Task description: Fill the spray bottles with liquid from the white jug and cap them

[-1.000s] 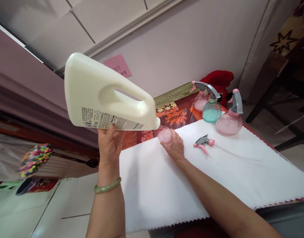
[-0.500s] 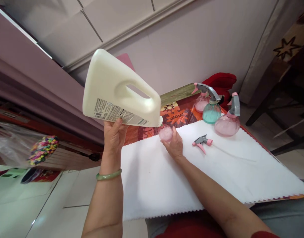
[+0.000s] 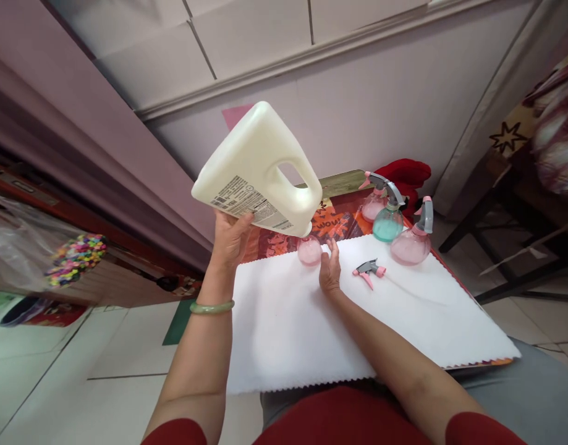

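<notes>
My left hand (image 3: 232, 240), with a green bangle (image 3: 212, 307) at the wrist, holds a large cream plastic jug (image 3: 249, 157) from underneath. The jug is tilted, its neck pointing down to the right at the mouth of a small round pink bottle (image 3: 309, 252). Whether the two rims touch, I cannot tell. That bottle stands at the edge of the white cloth with no spray top on it. Beside it, my right hand (image 3: 330, 267) is open, fingers stretched, apart from the bottle. A grey and pink spray head (image 3: 369, 269) with a thin tube lies to the right.
Three spray bottles, pink (image 3: 373, 204), green (image 3: 388, 221) and pink (image 3: 410, 246), stand at the table's right. White fluffy cloth (image 3: 284, 334) covers the front. A red plush thing (image 3: 403, 171) is behind, and a dark stool (image 3: 478, 238) stands at right.
My right hand has let go of the small pink bottle and opened beside it. The jug is tipped more steeply. The camera view has shifted a little.
</notes>
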Action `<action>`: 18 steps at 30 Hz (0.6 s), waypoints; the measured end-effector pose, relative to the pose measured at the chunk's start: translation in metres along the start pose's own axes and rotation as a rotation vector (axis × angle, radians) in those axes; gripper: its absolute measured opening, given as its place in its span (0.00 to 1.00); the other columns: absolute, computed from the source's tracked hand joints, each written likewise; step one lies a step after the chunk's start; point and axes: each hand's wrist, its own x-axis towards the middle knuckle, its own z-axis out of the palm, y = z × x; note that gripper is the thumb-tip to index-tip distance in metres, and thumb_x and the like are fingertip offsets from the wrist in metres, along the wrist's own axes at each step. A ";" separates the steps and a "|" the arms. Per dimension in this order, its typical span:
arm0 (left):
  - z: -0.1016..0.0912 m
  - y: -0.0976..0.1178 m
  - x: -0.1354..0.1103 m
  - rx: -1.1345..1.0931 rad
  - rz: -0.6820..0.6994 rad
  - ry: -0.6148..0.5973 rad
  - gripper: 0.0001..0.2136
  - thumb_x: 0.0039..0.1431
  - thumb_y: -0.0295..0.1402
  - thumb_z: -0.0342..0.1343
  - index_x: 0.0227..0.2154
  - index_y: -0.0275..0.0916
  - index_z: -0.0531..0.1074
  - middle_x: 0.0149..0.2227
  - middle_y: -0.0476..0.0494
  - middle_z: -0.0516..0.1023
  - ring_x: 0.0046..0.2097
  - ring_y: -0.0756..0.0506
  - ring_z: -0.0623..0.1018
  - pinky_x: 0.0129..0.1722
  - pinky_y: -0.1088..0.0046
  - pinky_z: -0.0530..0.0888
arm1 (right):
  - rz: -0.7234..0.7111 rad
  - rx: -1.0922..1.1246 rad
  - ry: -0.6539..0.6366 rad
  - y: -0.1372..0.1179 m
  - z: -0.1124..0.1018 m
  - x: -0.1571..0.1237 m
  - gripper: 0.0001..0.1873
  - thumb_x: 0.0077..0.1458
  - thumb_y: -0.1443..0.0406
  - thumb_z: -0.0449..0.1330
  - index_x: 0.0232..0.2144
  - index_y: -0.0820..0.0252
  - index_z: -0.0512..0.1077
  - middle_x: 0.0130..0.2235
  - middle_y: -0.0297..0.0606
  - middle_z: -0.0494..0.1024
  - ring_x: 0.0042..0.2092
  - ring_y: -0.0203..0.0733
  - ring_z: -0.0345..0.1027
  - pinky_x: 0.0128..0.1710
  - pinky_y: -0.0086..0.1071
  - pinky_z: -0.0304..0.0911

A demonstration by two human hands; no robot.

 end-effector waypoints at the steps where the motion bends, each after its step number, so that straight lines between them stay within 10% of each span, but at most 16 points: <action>1: 0.001 0.000 0.000 -0.005 0.001 -0.005 0.31 0.42 0.33 0.75 0.49 0.48 0.67 0.56 0.43 0.74 0.57 0.40 0.75 0.58 0.54 0.71 | 0.012 0.024 -0.004 0.000 -0.001 0.000 0.37 0.67 0.48 0.38 0.68 0.67 0.51 0.64 0.58 0.66 0.66 0.52 0.59 0.63 0.51 0.55; 18: -0.007 -0.007 -0.007 -0.022 0.004 0.089 0.35 0.37 0.37 0.77 0.50 0.43 0.70 0.54 0.38 0.77 0.58 0.37 0.75 0.56 0.59 0.73 | 0.121 0.032 -0.060 -0.007 -0.004 0.001 0.39 0.65 0.43 0.34 0.64 0.58 0.60 0.61 0.48 0.70 0.62 0.49 0.63 0.60 0.43 0.57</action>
